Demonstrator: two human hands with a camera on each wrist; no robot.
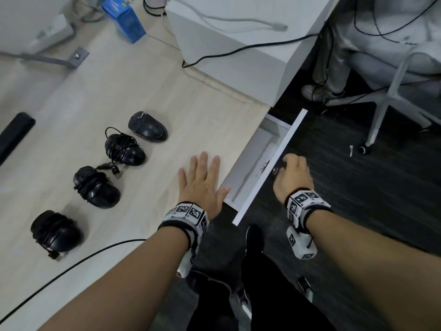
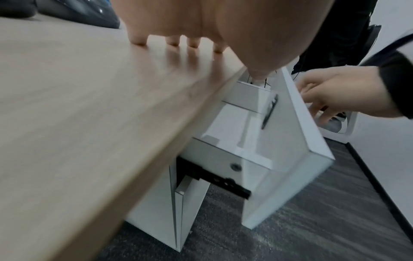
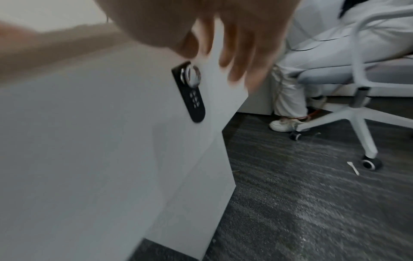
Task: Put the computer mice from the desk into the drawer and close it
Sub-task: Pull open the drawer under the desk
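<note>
Several black computer mice lie in a diagonal row on the pale wooden desk (image 1: 143, 91): one bare (image 1: 148, 126), the others with cords wrapped round them (image 1: 125, 149) (image 1: 95, 187) (image 1: 56, 231). My left hand (image 1: 202, 180) (image 2: 223, 26) rests flat on the desk by its edge, fingers straight. The white drawer (image 1: 257, 163) (image 2: 223, 123) under the desk stands partly pulled out, and nothing shows inside it. My right hand (image 1: 294, 175) (image 2: 339, 95) (image 3: 234, 35) is at the outer face of the drawer front (image 3: 89, 141). Its fingers hang loosely curled beside the lock knob (image 3: 190, 76), none wrapped round it.
A white box (image 1: 238, 44) with cables, a blue box (image 1: 124, 17) and a black bar (image 1: 14, 134) stand on the desk. A black cable (image 1: 71, 266) crosses its near part. A seated person's legs (image 1: 334, 68) and a white wheeled chair (image 1: 393, 96) are beyond the drawer.
</note>
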